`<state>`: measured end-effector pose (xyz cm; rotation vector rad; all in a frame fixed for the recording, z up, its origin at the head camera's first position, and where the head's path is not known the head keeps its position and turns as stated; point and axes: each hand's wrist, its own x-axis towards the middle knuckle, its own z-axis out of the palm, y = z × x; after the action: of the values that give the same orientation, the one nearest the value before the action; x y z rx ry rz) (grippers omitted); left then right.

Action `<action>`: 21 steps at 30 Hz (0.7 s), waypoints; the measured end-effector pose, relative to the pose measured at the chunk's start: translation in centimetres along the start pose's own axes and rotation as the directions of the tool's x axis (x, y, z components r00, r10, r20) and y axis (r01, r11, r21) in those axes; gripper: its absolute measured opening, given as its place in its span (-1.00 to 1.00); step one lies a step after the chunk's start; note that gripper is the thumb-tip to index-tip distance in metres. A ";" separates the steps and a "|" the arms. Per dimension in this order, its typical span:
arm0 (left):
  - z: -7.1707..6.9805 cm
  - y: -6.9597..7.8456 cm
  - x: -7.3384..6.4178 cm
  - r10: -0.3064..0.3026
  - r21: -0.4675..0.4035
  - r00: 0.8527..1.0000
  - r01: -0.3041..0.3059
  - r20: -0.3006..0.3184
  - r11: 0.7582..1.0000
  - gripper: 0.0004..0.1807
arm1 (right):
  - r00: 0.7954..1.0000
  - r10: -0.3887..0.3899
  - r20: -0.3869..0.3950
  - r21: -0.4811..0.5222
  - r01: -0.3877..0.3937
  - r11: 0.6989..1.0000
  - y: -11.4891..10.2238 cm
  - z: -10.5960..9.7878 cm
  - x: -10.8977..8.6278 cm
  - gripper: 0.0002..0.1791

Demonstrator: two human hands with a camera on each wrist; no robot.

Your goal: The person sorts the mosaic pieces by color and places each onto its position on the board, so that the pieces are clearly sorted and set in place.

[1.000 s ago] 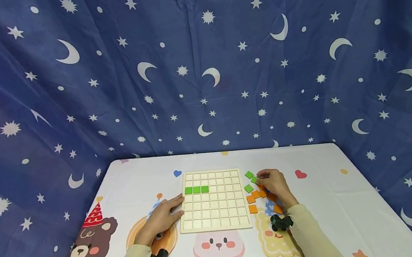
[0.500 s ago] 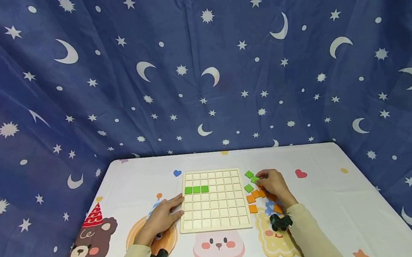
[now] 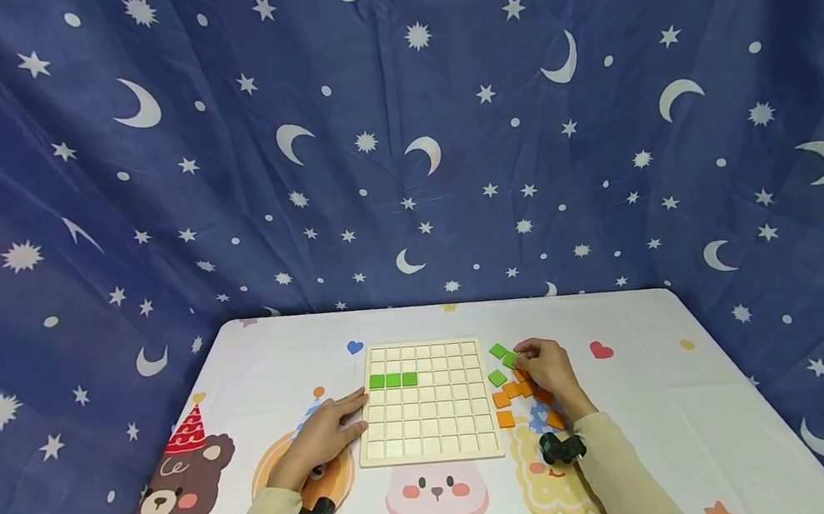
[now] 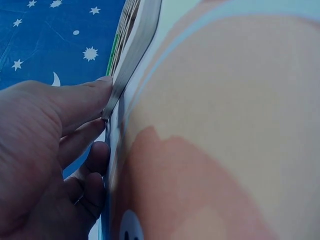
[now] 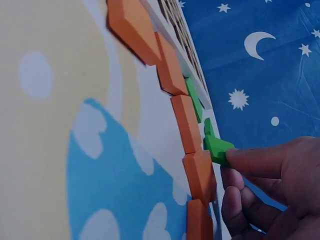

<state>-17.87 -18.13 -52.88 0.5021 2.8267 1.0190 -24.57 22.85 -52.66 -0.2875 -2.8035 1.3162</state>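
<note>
A pale wooden grid board (image 3: 435, 447) lies on the table, with a row of three green square tiles (image 3: 393, 380) in its cells at the left. My left hand (image 3: 325, 432) touches the board's left edge with fingertips and thumb; the left wrist view shows the thumb (image 4: 87, 97) against the board's side. To the right of the board, my right hand (image 3: 550, 368) pinches a green tile (image 5: 218, 151) with its thumb on it, the tile tilted slightly. Two loose green tiles (image 3: 497, 378) lie beside it. Orange tiles (image 3: 501, 399) lie nearer, some partly hidden under the hand.
A white tablecloth (image 3: 671, 431) with cartoon prints covers the table. A blue curtain (image 3: 398, 124) with moons and stars hangs behind and on both sides. Black wrist cameras (image 3: 562, 447) sit on both sleeves.
</note>
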 end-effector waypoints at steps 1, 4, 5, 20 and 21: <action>0.0 0.0 0.0 -0.002 0.000 1.000 0.002 0.002 1.000 -0.44 | 1.000 0.002 -0.001 0.003 -0.002 1.000 0.0 0.0 0.0 -0.83; -0.1 0.0 0.0 0.001 -0.003 1.000 -0.001 0.003 1.000 -0.44 | 1.000 -0.001 -0.005 0.010 0.001 1.000 -0.2 -0.2 -0.1 -0.83; -0.1 0.0 0.0 -0.003 -0.008 1.000 0.003 0.005 1.000 -0.44 | 1.000 -0.003 -0.006 0.014 0.003 1.000 -0.3 -0.2 -0.2 -0.83; 0.0 0.0 0.0 -0.011 -0.005 1.000 0.011 0.002 1.000 -0.44 | 0.999 -0.041 -0.004 0.096 0.041 0.994 -3.4 -0.7 -1.2 -0.84; 0.0 0.0 0.1 -0.012 -0.003 1.000 0.012 0.002 1.000 -0.44 | 0.999 -0.049 -0.005 0.103 0.049 0.993 -3.6 -0.6 -1.3 -0.84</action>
<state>-17.96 -18.11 -52.93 0.4854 2.8224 1.0196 -23.78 20.83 -49.41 -0.2156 -2.7104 1.4430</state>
